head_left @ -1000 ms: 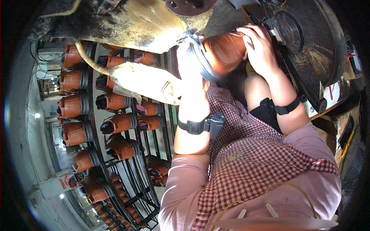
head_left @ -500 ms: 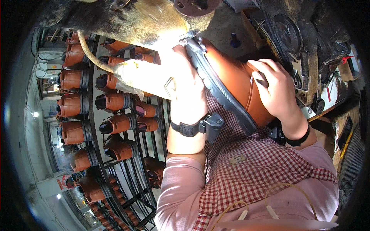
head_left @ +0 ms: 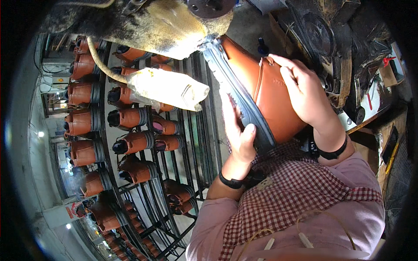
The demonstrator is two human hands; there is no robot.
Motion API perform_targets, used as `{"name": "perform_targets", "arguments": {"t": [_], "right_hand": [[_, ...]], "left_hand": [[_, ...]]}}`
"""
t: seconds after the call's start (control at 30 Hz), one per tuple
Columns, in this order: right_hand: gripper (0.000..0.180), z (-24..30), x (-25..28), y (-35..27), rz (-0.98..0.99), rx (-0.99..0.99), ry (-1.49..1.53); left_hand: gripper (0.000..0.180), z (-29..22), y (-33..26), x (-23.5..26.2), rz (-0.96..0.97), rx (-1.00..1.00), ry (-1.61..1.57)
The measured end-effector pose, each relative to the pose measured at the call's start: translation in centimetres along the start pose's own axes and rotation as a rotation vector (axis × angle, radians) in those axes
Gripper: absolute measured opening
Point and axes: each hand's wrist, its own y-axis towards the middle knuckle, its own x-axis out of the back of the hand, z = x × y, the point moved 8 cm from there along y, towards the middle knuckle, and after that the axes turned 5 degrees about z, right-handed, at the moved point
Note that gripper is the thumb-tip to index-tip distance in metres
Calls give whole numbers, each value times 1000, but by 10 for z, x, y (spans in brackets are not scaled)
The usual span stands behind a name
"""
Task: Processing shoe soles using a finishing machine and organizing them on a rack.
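Hands (head_left: pixel 239 141) (head_left: pixel 307 93) on brown shoe (head_left: pixel 281 104) at machine (head_left: pixel 174 28); shoe rack (head_left: pixel 103 117) left

Machine head (head_left: pixel 170 26) blocks far side; gap between wrapped box (head_left: pixel 167 88), left hand (head_left: pixel 241 141).

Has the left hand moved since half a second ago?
Yes: the left hand has moved down the picture, toward the checked apron, farther from the machine head.
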Motion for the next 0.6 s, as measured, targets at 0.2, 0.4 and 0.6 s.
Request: {"name": "perform_targets", "arguments": {"t": [0.2,0.4,0.6], "right_hand": [[30,-5,-5,-8,-14,-29,493],[33,-1,-3,-8,-3,73,326],[34,-9,-13,-12,10,87,251]], "left_hand": [[82,3,17,27,15,-100,-20],[65,-18,41,38,43,-114,151],[64,-43,69,28,-60,25,162]]}}
